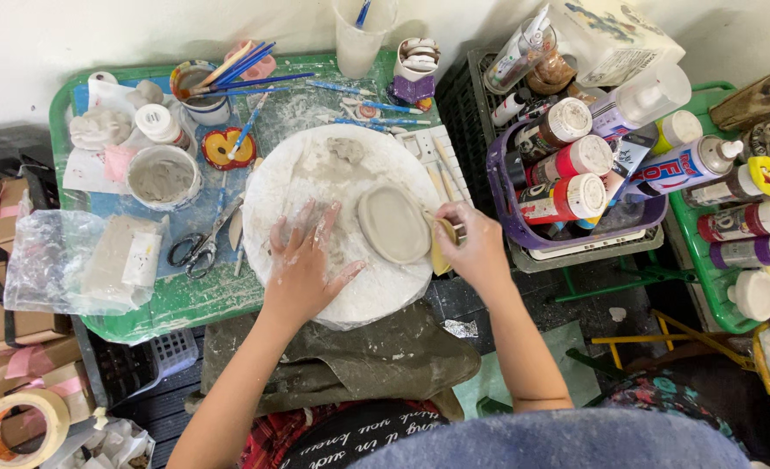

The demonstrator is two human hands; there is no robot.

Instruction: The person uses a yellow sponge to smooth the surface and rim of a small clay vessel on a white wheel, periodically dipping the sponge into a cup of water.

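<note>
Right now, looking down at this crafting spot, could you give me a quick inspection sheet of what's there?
Surface: green tray table, smeared with clay, carrying a round white board.
Job's things: oval grey clay dish lying on the board; yellow tool at its edge.
Clutter: scissors, blue brushes, clay tub, bagged clay.
Hands: left hand flat on the board; right hand grips the tool.
Cables: nothing seen.
Surroundings: purple basket of paint bottles, tape roll.
</note>
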